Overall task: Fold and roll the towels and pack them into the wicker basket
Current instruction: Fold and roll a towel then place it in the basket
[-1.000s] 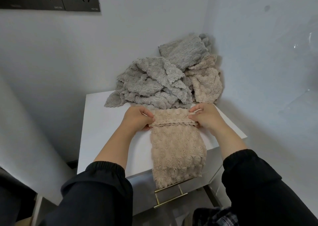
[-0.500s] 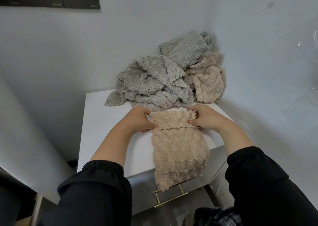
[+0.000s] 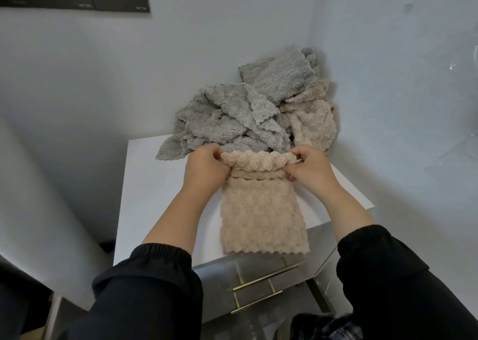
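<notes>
Left hand [image 3: 204,169] and right hand [image 3: 309,170] pinch the ends of the beige towel's [image 3: 261,210] rolled far part. Its flat end reaches the tabletop's [image 3: 155,184] near edge.

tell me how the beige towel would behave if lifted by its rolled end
Probably floppy: the beige towel drapes limp over the front edge of the cabinet top, so the flat part would hang. Likely light, being thin plush. The roll may unwind if released, since the left hand and right hand pinch its ends.

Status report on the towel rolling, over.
Left hand and right hand both grip the rolled far end of the beige towel. Rest lies flat on the cabinet top. Loose towel pile close behind; no basket in view.
</notes>
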The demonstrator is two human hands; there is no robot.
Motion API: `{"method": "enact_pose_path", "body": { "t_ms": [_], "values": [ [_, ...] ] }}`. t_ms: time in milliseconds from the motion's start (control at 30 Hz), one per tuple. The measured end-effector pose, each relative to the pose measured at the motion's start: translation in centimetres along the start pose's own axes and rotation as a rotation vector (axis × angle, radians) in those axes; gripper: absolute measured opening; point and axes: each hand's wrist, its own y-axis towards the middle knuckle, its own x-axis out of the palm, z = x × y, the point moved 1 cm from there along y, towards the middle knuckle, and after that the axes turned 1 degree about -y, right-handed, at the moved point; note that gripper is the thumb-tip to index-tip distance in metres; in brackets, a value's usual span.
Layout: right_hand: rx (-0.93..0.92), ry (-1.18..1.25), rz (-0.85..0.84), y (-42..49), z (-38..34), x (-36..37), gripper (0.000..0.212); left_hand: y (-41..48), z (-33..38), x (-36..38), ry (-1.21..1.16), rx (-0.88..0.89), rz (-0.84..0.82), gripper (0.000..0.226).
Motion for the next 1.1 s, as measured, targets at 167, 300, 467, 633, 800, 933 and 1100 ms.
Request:
{"method": "enact_pose_path", "body": {
  "t_ms": [167, 300, 467, 633, 800, 933, 1100],
  "values": [
    [-0.108, -0.102, 0.020, -0.6, -0.3, -0.1, 0.016, 0.0, -0.5, -0.5, 0.002, 0.042, -0.111, 0.018],
    [-0.128, -0.152, -0.068, -1.2, -0.6, -1.1, 0.020, -0.2, -0.7, -1.7, -0.042, 0.027, -0.260, 0.023],
    [-0.102, -0.237, -0.225, -2.2, -0.9, -2.3, 0.025, -0.7, -0.4, -2.3, -0.035, 0.009, -0.275, 0.031],
    [-0.153, -0.203, -0.226, -3.1, -1.5, -3.0, 0.012, -1.4, 0.4, -2.3, 0.023, 0.058, -0.236, 0.028],
    [-0.154, -0.205, -0.217, -3.4, -1.5, -3.0, 0.015, -1.7, 0.5, -2.0, 0.167, 0.137, -0.270, 0.031],
    [-0.126, -0.265, -0.259, -3.6, -1.4, -2.8, 0.016, -1.9, 0.2, -1.7, 0.236, 0.162, -0.307, 0.026],
    [-0.107, -0.409, -0.281, -3.6, -1.1, -2.0, 0.012, -1.7, -0.4, -1.2, 0.253, 0.132, -0.340, 0.038]
  ]
}}
